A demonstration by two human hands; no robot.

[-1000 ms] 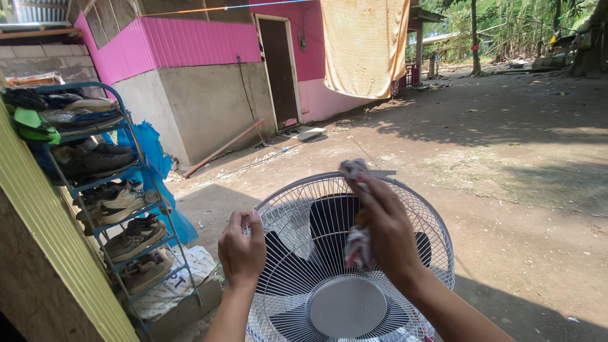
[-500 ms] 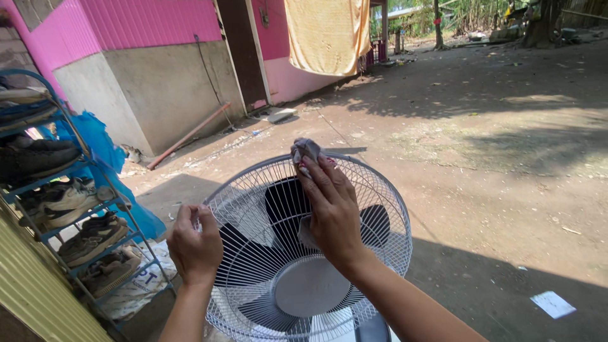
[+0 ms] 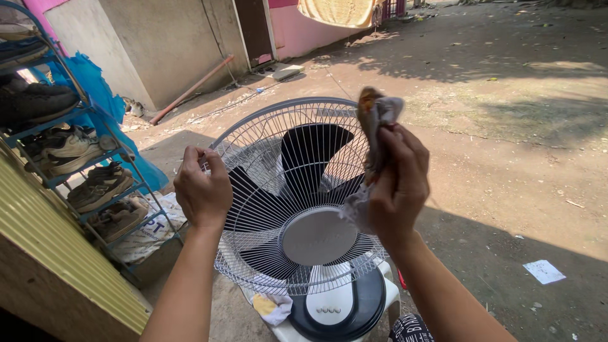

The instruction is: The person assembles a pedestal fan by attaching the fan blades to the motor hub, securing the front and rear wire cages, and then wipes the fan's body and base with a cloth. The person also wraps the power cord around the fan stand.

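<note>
A round wire-grille electric fan (image 3: 297, 209) stands centre. A blue metal shoe rack (image 3: 69, 145) stands to its left, a white paper scrap (image 3: 543, 271) lies on the ground right, and a pink-and-grey building wall (image 3: 164, 44) rises behind.

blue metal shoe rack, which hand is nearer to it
Left. The left hand grips the white wire fan guard's rim on the side of the blue metal shoe rack; the right hand holds a rag beyond the fan.

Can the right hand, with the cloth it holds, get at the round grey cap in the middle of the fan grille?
Probably yes. The right hand holds the cloth just right of the grey cap, with nothing between them. The left hand grips the grille rim at the far side, out of the way.
</note>
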